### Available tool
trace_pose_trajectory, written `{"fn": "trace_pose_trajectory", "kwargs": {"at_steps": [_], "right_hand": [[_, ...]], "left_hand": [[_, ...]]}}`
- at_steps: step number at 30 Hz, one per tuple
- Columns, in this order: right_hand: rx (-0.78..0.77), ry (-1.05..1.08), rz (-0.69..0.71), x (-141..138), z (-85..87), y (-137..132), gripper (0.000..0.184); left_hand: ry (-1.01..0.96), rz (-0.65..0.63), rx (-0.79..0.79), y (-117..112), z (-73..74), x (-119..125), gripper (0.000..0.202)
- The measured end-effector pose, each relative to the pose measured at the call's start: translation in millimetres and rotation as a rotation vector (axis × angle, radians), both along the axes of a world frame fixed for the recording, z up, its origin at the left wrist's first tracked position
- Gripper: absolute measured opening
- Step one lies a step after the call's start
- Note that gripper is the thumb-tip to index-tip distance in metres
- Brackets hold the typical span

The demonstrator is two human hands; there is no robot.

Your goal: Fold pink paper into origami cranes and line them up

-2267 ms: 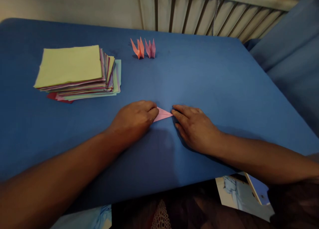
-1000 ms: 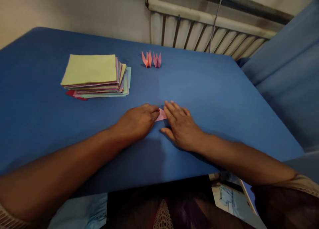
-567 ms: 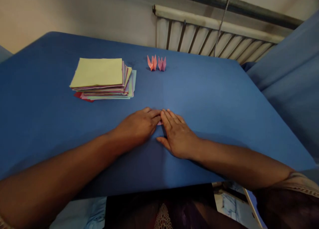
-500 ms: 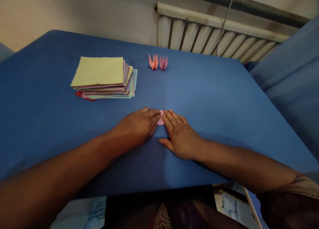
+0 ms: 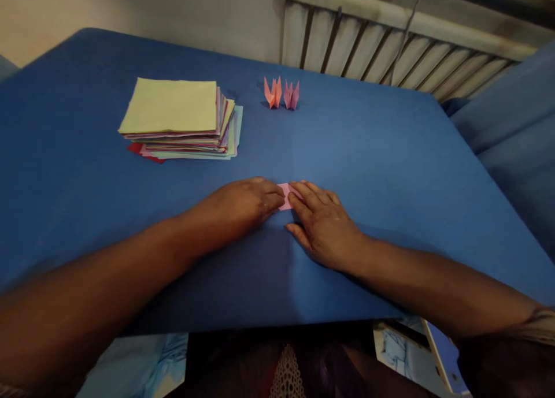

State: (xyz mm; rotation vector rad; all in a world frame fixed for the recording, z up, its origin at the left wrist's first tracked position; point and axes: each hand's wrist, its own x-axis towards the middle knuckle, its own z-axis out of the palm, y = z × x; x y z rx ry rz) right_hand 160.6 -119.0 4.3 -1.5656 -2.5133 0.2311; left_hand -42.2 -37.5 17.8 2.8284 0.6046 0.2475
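A small folded pink paper [image 5: 287,189] lies flat on the blue table [image 5: 368,155] near its front middle. My left hand [image 5: 243,204] lies on the paper's left part, fingers curled down and pressing it. My right hand [image 5: 323,222] rests on the paper's right part, fingers stretched flat over it. Only a small strip of pink shows between the two hands.
A stack of coloured paper sheets [image 5: 177,118], yellow-green on top, sits at the back left. Two small folded paper figures, an orange one [image 5: 273,92] and a pink one [image 5: 291,95], stand at the back middle. A radiator [image 5: 390,45] runs behind the table. A blue seat [image 5: 515,126] stands at the right.
The long pink point that stuck out to the right has been folded in under my right hand. My right hand slid left to meet the left hand. The view shifted a little.
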Motion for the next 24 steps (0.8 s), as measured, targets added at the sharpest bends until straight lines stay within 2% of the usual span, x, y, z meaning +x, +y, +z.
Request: {"fn": "trace_pose_trajectory", "kwargs": {"at_steps": [4,8,14,18,24], "right_hand": [[0.054,0.134,-0.018,2.6,-2.0,9.3,0.028],[0.056,0.296,-0.008,4.5,-9.5,20.5,0.016],[0.024,0.317,-0.023,6.7,-11.8,25.0,0.011],[0.021,0.304,-0.046,6.6,-11.9,25.1,0.015],[0.03,0.3,-0.075,6.4,-12.1,25.8,0.018]], "left_hand": [[0.004,-0.022,0.003,9.0,-0.4,-0.7,0.031],[-0.06,-0.007,-0.059,13.1,1.2,-2.7,0.025],[-0.059,0.032,-0.175,15.7,4.0,-3.3,0.022],[-0.054,0.057,-0.232,16.9,3.4,-2.3,0.021],[-0.056,0.164,-0.256,18.2,4.0,-1.7,0.02]]}}
